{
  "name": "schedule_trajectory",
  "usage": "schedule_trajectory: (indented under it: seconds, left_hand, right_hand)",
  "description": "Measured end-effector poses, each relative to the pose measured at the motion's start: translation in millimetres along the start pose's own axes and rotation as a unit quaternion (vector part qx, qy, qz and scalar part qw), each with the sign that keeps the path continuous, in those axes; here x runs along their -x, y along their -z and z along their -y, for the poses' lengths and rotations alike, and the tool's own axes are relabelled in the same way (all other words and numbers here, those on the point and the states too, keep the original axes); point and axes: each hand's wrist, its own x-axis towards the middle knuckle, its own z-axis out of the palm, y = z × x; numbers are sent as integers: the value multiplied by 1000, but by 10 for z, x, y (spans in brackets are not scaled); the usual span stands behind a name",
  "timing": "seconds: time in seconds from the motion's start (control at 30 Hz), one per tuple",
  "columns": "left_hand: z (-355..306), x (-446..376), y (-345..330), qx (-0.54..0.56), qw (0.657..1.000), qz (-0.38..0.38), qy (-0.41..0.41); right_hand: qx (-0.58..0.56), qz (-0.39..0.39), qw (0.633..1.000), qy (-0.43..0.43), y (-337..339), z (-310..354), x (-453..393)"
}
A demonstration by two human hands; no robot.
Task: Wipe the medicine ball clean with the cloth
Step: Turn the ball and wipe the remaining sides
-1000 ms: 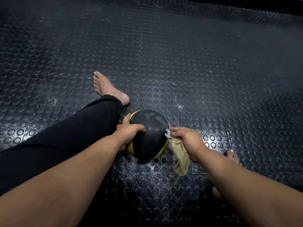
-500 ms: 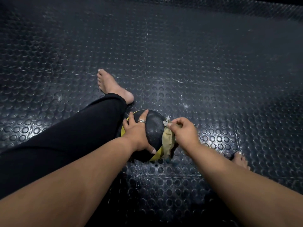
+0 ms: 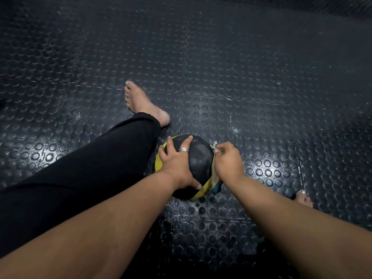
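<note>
A black medicine ball (image 3: 200, 160) with yellow bands sits on the studded floor between my legs. My left hand (image 3: 177, 166) lies spread over its top and left side, thumb down the near face, a ring on one finger. My right hand (image 3: 227, 161) grips a beige cloth (image 3: 213, 179) and holds it against the ball's right side. Most of the cloth is hidden behind that hand; a frayed tip shows above the knuckles and a teal corner below.
Black rubber flooring (image 3: 261, 77) with raised round studs runs all around. My left leg in black trousers (image 3: 90, 170) lies left of the ball, its bare foot (image 3: 144, 103) beyond. The toes of my other foot (image 3: 302, 197) show at the right.
My left hand has shifted from the ball's near left side up over its top. My right hand brought the hanging cloth against the ball's right side and slid it a little further down.
</note>
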Motion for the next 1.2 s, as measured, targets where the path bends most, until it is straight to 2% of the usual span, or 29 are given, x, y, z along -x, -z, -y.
schedule_trajectory:
  seconds: [0.23, 0.43, 0.6, 0.67, 0.77, 0.83, 1.03, 1.13, 1.2]
  left_hand:
    - [55, -25, 35, 0, 1000, -6, 1]
    - [36, -13, 26, -4, 1000, -7, 2]
    - [30, -94, 128, 11, 1000, -5, 13]
    - [-19, -131, 152, 11, 1000, -2, 16]
    - [-83, -144, 160, -5, 1000, -2, 22]
    - [-92, -133, 137, -9, 1000, 1, 26]
    - [-105, -172, 145, 7, 999, -6, 34]
    - [-166, -157, 130, 14, 999, -7, 44]
    - [-163, -149, 126, 21, 999, -6, 48]
  right_hand:
    - [45, -1, 994, 101, 9, 9, 469]
    - [53, -8, 998, 33, 2, 111, -12]
    - [26, 17, 995, 93, -52, 43, 574]
    - [29, -2, 993, 114, -43, 29, 546]
    - [12, -14, 999, 38, 22, 96, 118]
    - [43, 4, 999, -6, 78, 123, -40]
    - [-16, 13, 999, 46, -37, -15, 513]
    - [-21, -12, 1000, 16, 27, 45, 323]
    - [-6, -1, 1000, -8, 75, 85, 157]
